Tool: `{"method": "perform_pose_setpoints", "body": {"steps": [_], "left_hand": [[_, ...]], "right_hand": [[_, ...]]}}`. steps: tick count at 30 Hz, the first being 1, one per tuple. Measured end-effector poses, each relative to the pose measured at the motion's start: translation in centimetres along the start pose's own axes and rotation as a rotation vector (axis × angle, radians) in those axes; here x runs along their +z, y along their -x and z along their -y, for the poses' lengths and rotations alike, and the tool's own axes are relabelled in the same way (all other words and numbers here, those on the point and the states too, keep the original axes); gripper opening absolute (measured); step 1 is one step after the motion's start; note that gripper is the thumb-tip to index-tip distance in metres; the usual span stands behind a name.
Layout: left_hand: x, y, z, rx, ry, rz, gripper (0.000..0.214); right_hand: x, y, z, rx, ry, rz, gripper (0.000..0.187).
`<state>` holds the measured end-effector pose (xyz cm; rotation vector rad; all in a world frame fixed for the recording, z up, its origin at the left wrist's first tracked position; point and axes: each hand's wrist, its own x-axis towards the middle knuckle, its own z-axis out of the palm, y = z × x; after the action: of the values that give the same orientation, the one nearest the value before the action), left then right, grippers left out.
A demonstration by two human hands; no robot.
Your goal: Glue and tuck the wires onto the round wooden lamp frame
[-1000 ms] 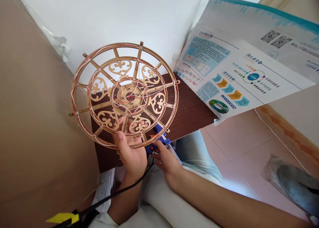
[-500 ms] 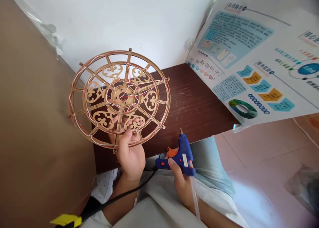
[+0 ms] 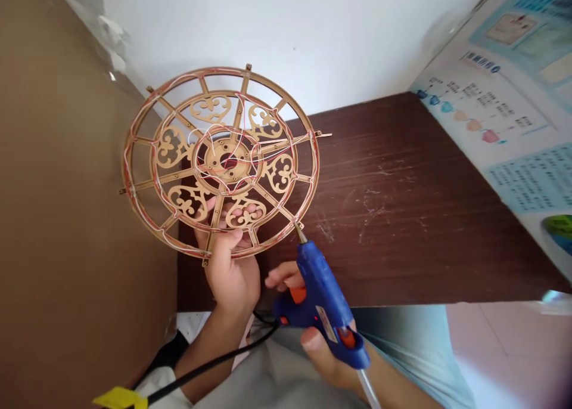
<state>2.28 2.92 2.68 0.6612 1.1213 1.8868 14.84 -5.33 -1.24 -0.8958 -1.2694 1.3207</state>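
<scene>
Head view: our left hand (image 3: 230,275) clamped on wooden fretwork wheel (image 3: 218,158); right hand (image 3: 319,361) clamped on blue glue gun (image 3: 315,296), nozzle (image 3: 301,235) touching rim (image 3: 290,225); dark bench (image 3: 402,218) beyond.

Cardboard sheet (image 3: 67,218) hemming the left side

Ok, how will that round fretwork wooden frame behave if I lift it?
Probably light for its size: the frame is thin cut-out wood, mostly open space, held from below by the left hand. The slim spokes and scrollwork look fragile under twisting. Stood on edge it might roll, though the protruding tabs could check that.
</scene>
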Motion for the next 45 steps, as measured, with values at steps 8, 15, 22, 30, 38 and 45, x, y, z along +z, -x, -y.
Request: {"method": "perform_pose_setpoints", "body": {"steps": [8,15,22,30,38,45], "left_hand": [[-0.1,-0.3,0.8,0.105,-0.088,-0.051,0.063],[-0.1,0.0,0.9,0.195,-0.207,-0.083,0.063],[0.3,0.0,0.6,0.208,-0.237,-0.066,0.064],[0.4,-0.1,0.5,0.192,-0.212,-0.075,0.065],[0.4,0.0,0.6,0.192,-0.231,-0.061,0.063],[0.4,0.0,0.6,0.190,-0.218,-0.067,0.066]], "right_hand": [[0.5,-1.5,-0.7,0.019,-0.149,-0.069,0.048],[0.5,-1.5,-1.3,-0.093,0.088,0.000,0.035],[0.2,-2.4,0.0,-0.014,0.100,0.047,0.046],[0.3,-2.7,0.5,-0.021,0.137,0.037,0.050],[0.3,-2.5,0.5,0.024,0.143,0.032,0.055],[0.3,-2.7,0.5,-0.008,0.170,0.038,0.054]]}}
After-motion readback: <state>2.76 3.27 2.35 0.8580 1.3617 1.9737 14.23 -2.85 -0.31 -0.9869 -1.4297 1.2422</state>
